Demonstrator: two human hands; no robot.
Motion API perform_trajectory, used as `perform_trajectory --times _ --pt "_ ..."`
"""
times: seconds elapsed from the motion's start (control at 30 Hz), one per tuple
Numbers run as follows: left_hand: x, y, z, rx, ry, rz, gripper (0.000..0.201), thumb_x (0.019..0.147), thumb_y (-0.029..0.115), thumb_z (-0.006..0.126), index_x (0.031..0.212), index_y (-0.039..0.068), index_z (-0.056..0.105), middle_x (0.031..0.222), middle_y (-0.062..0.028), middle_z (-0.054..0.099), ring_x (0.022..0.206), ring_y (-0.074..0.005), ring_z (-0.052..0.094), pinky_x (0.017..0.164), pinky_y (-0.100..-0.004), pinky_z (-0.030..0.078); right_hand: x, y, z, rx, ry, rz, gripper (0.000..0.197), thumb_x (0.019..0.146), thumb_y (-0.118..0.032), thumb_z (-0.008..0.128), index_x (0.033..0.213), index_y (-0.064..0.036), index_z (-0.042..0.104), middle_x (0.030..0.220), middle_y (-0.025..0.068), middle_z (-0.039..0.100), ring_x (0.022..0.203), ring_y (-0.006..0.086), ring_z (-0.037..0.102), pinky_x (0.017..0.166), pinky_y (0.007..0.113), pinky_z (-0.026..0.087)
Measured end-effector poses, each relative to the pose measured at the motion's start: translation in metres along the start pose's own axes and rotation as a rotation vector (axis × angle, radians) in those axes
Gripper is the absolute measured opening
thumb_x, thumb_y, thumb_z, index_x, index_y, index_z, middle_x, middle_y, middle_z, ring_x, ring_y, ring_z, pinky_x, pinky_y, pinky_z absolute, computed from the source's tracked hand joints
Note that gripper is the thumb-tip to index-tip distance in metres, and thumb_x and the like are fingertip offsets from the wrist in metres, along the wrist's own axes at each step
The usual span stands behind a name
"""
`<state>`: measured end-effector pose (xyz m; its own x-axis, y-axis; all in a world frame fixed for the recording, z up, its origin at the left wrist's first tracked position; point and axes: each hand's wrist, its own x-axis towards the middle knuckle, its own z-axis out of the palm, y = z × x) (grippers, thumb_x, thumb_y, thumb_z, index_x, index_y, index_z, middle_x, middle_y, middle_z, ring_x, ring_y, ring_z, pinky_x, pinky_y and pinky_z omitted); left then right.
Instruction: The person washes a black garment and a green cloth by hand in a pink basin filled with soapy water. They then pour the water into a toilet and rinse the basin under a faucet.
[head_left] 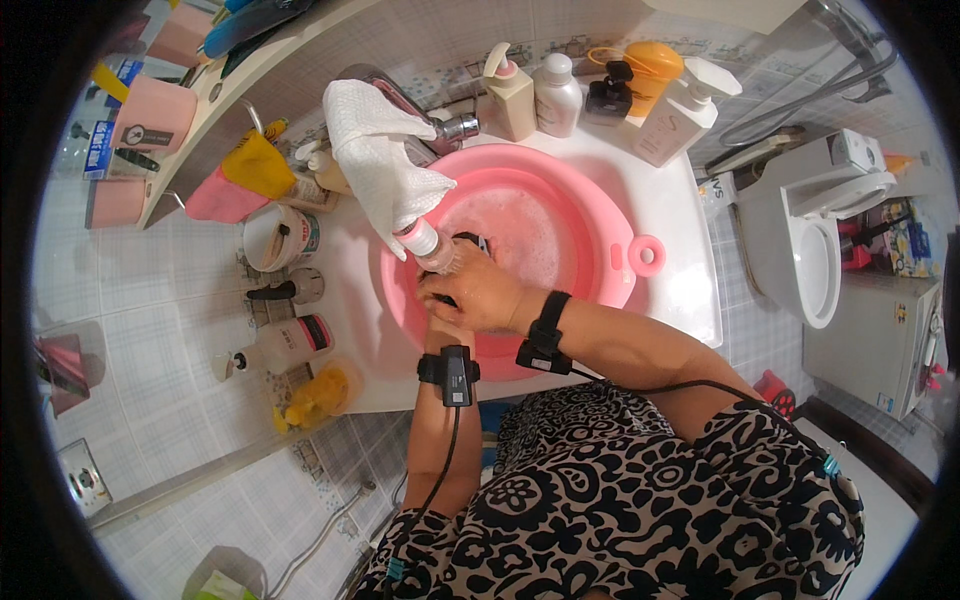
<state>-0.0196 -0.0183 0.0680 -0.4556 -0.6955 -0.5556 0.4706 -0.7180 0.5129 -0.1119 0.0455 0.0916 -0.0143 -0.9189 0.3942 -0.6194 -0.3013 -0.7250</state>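
My two hands are together over the pink basin [606, 215], just below a pink-and-white tap nozzle [418, 238] with water running from it. My right hand [485, 290] is closed, its fingers curled over toward my left hand [440, 308]. Dark patches of a small black thing [470, 239] show beside the fingers; its kind I cannot make out. The fingers of my left hand are mostly hidden under the right. Foamy water [540, 235] lies in the basin. A white cloth [375, 140] hangs over the tap, touching the nozzle.
The basin sits in a white sink [680, 290]. Behind it stand a cream pump bottle [510, 105], a white bottle [557, 100] and a large pump bottle [680, 125]. At left are a soap pump bottle [290, 343] and a yellow bag-like thing [318, 395]. A toilet [820, 260] stands right.
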Motion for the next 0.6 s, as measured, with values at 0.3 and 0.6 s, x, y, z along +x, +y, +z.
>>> perform_trajectory --times 0.3,0.6 --pt "0.006 -0.011 0.004 0.075 -0.107 -0.213 0.041 0.089 0.035 0.046 0.120 0.008 0.048 0.117 -0.0086 0.054 0.109 -0.0233 0.052 0.093 -0.0390 0.043 0.014 0.011 -0.002 -0.065 0.257 0.068 0.020 0.070 -0.016 0.063 0.088 -0.0085 0.059 0.088 0.0116 0.059 0.085 0.0338 0.053 0.075 0.044 0.042" --pt "0.003 -0.017 -0.003 0.148 -0.131 -0.324 0.041 0.091 0.035 0.046 0.121 0.008 0.047 0.117 -0.0084 0.054 0.108 -0.0224 0.053 0.091 -0.0377 0.044 0.033 0.004 -0.009 -0.125 0.016 0.412 0.016 0.071 -0.017 0.058 0.085 -0.0081 0.059 0.082 0.0163 0.062 0.082 0.0360 0.057 0.070 0.044 0.046"
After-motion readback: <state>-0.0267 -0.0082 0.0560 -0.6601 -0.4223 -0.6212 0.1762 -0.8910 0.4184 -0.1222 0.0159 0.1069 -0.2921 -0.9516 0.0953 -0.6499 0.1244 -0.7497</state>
